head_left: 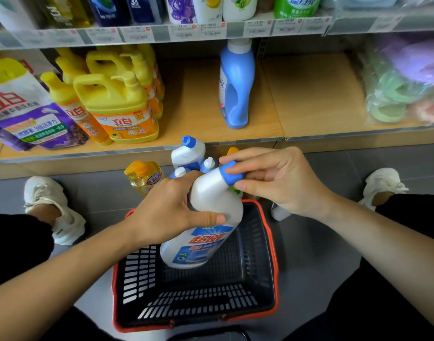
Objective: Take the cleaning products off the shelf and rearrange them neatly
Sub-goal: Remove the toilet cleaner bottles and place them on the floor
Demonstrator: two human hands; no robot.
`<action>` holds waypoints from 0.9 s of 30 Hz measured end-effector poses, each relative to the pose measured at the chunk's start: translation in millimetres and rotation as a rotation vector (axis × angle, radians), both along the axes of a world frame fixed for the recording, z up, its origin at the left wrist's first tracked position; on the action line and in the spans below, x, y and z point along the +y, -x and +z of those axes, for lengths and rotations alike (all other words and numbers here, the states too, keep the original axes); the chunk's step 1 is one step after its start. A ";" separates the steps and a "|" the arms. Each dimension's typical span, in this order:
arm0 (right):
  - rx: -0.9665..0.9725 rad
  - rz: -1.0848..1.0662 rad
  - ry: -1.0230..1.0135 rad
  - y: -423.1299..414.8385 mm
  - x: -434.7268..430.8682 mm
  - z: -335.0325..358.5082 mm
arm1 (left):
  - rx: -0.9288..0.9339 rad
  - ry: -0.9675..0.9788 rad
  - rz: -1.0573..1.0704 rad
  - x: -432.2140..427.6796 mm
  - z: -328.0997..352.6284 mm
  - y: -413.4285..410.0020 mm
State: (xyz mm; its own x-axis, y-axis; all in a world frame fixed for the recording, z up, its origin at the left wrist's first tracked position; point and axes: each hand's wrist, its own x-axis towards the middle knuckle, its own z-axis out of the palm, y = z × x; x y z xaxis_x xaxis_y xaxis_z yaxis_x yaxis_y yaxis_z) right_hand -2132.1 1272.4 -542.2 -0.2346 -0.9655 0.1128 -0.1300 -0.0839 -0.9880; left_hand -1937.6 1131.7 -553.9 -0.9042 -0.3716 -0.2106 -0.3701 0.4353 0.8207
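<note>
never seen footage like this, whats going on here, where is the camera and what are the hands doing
There is no machine here: a person wears one wide-angle camera on the head, so you look down along both arms. The left hand grips the body of a white bottle, tilted above a black basket with a red rim on the floor. The right hand pinches the bottle's blue cap. In front is a wooden shelf with yellow jugs at the left and one blue bottle standing alone. A few more bottles stand on the floor below the shelf edge.
</note>
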 end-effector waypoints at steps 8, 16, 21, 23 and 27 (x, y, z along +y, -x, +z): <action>0.007 -0.045 -0.034 4.9 -6.7 -0.3 | 0.031 -0.151 0.008 0.5 -6.1 3.2; -0.115 -0.094 -0.041 3.9 -7.2 1.1 | 0.086 -0.246 0.010 1.4 -12.1 3.8; -0.193 -0.132 -0.007 1.3 -5.6 -0.9 | 0.131 -0.355 0.057 3.5 -14.7 4.7; -0.232 -0.131 0.006 2.3 -5.4 -1.6 | 0.147 -0.376 0.058 3.0 -14.8 5.5; -0.279 -0.113 0.047 3.6 -5.5 -1.7 | 0.179 -0.422 0.070 2.5 -14.9 7.3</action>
State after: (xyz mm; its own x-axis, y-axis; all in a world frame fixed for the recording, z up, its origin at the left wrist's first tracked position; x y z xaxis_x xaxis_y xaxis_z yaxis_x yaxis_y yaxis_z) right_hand -2135.7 1266.8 -543.9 -0.3687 -0.9267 0.0732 0.1351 -0.1313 -0.9821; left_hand -1944.9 1134.2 -568.8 -0.9159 -0.3484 -0.1991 -0.2228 0.0288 0.9744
